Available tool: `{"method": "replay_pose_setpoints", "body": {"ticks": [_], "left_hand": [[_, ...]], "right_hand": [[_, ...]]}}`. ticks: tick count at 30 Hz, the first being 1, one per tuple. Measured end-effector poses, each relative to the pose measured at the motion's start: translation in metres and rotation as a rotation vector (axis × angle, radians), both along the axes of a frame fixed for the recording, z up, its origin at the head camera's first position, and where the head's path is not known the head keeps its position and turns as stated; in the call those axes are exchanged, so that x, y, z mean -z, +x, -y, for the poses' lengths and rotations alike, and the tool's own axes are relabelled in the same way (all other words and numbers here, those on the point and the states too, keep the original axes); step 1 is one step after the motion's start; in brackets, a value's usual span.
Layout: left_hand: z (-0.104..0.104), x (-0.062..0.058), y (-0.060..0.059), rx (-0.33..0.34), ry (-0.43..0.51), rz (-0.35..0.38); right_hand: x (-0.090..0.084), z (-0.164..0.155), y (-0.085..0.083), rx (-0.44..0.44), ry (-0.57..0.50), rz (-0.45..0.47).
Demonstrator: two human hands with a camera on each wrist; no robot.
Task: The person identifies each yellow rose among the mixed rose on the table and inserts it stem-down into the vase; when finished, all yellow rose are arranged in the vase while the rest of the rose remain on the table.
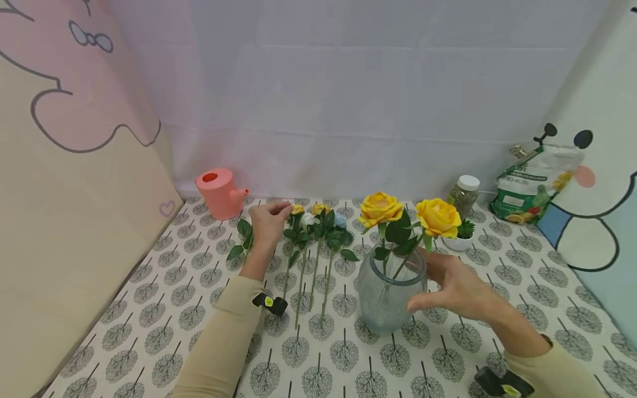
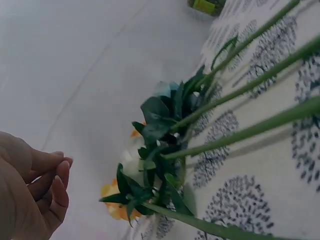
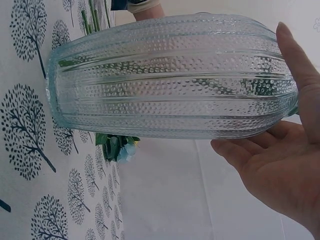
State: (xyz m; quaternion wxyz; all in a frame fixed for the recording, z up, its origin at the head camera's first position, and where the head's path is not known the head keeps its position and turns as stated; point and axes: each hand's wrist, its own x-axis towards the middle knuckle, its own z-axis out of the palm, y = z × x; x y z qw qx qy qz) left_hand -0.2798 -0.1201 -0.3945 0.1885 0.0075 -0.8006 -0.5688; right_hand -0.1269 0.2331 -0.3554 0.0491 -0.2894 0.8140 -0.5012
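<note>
behind left hand [image 1: 269, 223], stem [image 1: 242, 241] half hidden

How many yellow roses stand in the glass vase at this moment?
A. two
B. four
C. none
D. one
A: the head view shows two yellow roses with their stems inside the glass vase, which the right hand steadies at its side; the other flowers lie flat on the tablecloth near the left hand.
</note>
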Motion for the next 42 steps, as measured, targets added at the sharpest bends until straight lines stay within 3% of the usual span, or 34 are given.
{"method": "replay_pose_setpoints", "body": {"ticks": [5, 12, 19, 26, 29, 35, 42], "left_hand": [[0.005, 0.017, -0.007, -0.015, -0.097, 0.099], [0.008, 0.032, -0.012, -0.04, -0.263, 0.174], [0.01, 0.037, -0.016, 0.038, -0.247, 0.226], [0.012, 0.04, -0.016, 0.133, -0.303, 0.253], [0.013, 0.042, -0.018, 0.165, -0.242, 0.269], [0.017, 0.047, -0.024, 0.215, 0.023, 0.352], [0.019, 0.04, -0.024, 0.114, 0.145, 0.356]], "right_hand": [[0.001, 0.0, -0.001, -0.01, -0.004, -0.009], [0.002, -0.001, -0.001, -0.011, -0.007, -0.01], [0.001, -0.001, -0.001, -0.001, 0.008, -0.02], [0.001, -0.001, -0.001, -0.007, 0.005, -0.036], [0.001, -0.001, -0.001, -0.007, 0.005, -0.036], [-0.001, 0.0, 0.0, 0.0, 0.01, -0.026], [0.0, 0.0, 0.0, 0.0, 0.009, -0.022]]}}
